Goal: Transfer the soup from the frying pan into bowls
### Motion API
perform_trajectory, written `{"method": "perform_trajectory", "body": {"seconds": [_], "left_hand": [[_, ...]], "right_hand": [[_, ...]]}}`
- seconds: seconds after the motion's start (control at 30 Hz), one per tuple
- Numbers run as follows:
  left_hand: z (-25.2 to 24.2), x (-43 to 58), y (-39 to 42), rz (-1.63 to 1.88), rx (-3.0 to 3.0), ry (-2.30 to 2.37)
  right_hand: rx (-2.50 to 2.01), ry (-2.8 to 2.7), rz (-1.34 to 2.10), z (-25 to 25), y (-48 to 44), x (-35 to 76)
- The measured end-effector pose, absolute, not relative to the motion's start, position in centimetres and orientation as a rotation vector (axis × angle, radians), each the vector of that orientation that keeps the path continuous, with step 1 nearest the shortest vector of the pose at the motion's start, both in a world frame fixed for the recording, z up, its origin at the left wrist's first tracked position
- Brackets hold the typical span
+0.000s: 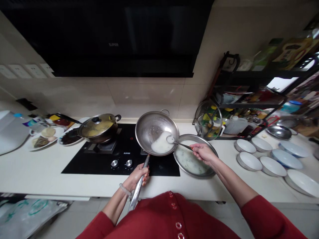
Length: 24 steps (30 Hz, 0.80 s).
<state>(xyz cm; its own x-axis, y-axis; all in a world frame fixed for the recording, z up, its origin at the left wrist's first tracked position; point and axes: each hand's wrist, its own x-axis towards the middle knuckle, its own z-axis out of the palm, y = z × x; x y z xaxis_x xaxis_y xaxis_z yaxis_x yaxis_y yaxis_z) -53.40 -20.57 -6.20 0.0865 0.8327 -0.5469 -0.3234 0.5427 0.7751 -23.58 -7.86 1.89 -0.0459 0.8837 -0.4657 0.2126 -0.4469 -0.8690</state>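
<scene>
My left hand (139, 174) is wrapped round the long metal handle of a steel wok (147, 127). The wok is tilted to the right, and a milky white liquid (159, 143) pools at its lower right. In my right hand (203, 152) is a ladle (183, 145), its bowl end in the wok at the edge of the liquid. Below the ladle and my right hand stands a wide steel basin (183, 171) of similar pale liquid with darker bits in it. The wok's right rim overlaps the basin's left rim; whether they touch I cannot tell.
A lidded pan (99, 127) sits on the left of the black cooktop (82, 164). Plates of food (46, 137) lie farther left. A glass lid (208, 119) leans by the rack (249, 106). Several bowls (249, 161) stand at right; the range hood (124, 39) hangs above.
</scene>
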Motion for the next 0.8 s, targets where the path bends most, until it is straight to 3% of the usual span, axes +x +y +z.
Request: {"method": "perform_trajectory", "body": {"seconds": [0.27,0.5,0.6,0.8], "left_hand": [[-5.9,-53.4,-20.8,0.928,0.545,1.186],[-5.3,-53.3,-20.8,0.925,0.553,1.179],[-5.4,-53.2,-20.8,0.926,0.548,1.177],[-5.3,-53.2,-20.8,0.93,0.547,1.184]], "right_hand": [[-1.606,-1.061,1.581,2.9,-9.9,-20.1],[-1.747,-1.195,1.37,1.6,-12.4,-15.1],[-1.813,-1.509,1.075,-0.2,-13.5,-13.5],[-1.762,-2.312,0.146,-4.1,-16.2,-11.1]]}}
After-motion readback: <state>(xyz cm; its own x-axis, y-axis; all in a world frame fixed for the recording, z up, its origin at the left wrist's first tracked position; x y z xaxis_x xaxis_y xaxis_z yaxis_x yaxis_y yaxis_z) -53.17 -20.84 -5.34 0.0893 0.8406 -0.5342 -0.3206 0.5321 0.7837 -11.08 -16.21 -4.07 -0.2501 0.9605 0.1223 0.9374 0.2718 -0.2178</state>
